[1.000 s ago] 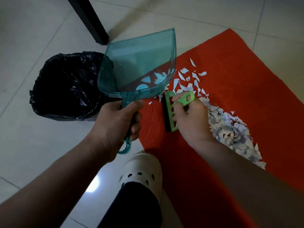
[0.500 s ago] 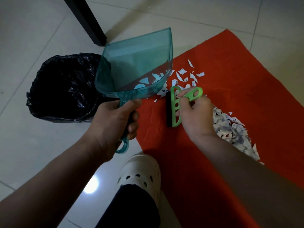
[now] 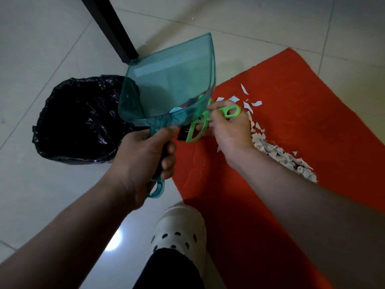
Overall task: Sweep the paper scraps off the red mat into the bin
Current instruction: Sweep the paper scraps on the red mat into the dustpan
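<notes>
Left hand: the left hand (image 3: 143, 157) is wrapped round the handle of the teal dustpan (image 3: 170, 80), holding it raised and tipped, scoop end toward the upper middle of the frame, its left side over the near edge of the bin.
Right hand: the right hand (image 3: 229, 130) pinches the green hand brush (image 3: 210, 119) by its handle, the dark bristles pointing left, just beside the dustpan's lower rim.
Red mat: the red mat (image 3: 291, 122) fills the right half of the frame, lying on the tiled floor (image 3: 41, 49).
Paper scraps: most of the paper scraps (image 3: 279, 153) lie in a long drift on the mat, running from centre toward the right edge; a few loose bits sit above the brush at centre right.
Bin: the bin (image 3: 81, 119), lined with a black bag, stands on the floor at centre left, just beside the mat's corner.
In the pan: a few pale shapes show through the tinted plastic near the pan's lower rim; whether these are scraps inside it I cannot tell.
Done: at most a small load is gathered, by my reading.
Left: the main drift is not yet swept, so the bulk of the job remains.
Also seen: a white clog (image 3: 181, 232) at lower centre and a dark table leg (image 3: 112, 28) at upper left.
</notes>
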The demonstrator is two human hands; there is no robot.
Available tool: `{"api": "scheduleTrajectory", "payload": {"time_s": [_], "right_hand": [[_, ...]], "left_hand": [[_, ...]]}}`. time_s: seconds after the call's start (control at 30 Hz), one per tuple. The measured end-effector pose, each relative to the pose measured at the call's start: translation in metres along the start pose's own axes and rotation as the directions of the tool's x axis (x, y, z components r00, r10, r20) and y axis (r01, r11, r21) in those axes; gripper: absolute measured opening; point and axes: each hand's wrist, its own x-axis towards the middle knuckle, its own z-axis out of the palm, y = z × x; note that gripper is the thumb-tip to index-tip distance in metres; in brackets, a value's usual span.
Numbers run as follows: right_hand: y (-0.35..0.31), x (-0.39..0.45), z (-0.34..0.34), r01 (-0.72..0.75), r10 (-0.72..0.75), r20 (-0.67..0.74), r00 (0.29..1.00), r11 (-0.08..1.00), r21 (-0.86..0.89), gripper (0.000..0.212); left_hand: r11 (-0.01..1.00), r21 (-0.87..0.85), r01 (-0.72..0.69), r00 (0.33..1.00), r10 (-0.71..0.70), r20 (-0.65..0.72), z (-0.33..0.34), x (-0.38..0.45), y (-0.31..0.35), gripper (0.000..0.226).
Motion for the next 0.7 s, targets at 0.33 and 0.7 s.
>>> {"api": "scheduleTrajectory", "payload": {"time_s": [0.33, 0.7], "right_hand": [[0.008, 0.013, 0.028, -0.208, 0.205, 0.034, 0.978, 0.975, 0.083, 0.013], [0.004, -0.005, -0.009, -0.019, -0.005, -0.274, 0.962, 0.996, -0.086, 0.013]], "left_hand": [[1.000, 0.006, -0.008, 1.000, 0.008, -0.019, -0.005, 0.001, 0.003, 0.012], [1.000, -0.008, 0.005, 1.000, -0.005, -0.009, -0.002, -0.001, -0.001, 0.013]]}}
